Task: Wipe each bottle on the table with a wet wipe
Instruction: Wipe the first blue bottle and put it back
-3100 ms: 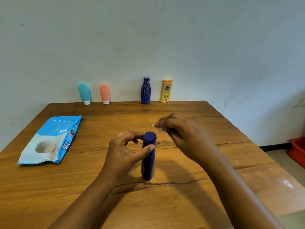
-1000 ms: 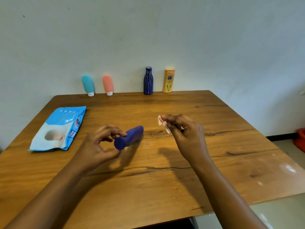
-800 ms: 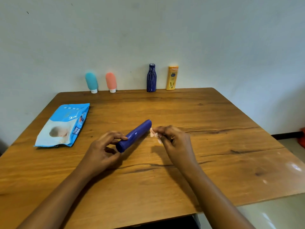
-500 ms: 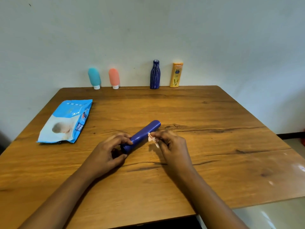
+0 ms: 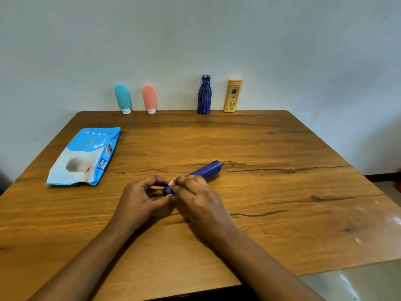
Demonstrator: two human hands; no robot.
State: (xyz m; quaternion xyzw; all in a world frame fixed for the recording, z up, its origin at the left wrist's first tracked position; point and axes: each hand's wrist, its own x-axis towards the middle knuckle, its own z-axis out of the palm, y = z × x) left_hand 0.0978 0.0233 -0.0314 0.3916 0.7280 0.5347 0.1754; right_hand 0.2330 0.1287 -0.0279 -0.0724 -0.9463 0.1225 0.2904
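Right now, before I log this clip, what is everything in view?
plain blue bottle: 1, dark blue, mid-table, in the hands
wet wipe: 1, white, on that bottle's near end
teal bottle: 1, teal, white cap down, far edge, leftmost
pink bottle: 1, salmon, white cap down, right of the teal one
striped bottle: 1, dark blue, upright, far edge
yellow bottle: 1, yellow, upright, right of the striped one
wipes pack: 1, blue and white, flat on the table's left
table: 1, brown wood
red thing: 1, red, cut off at right edge
left hand: 1, grips the plain bottle's near end
right hand: 1, pinches the wipe against it
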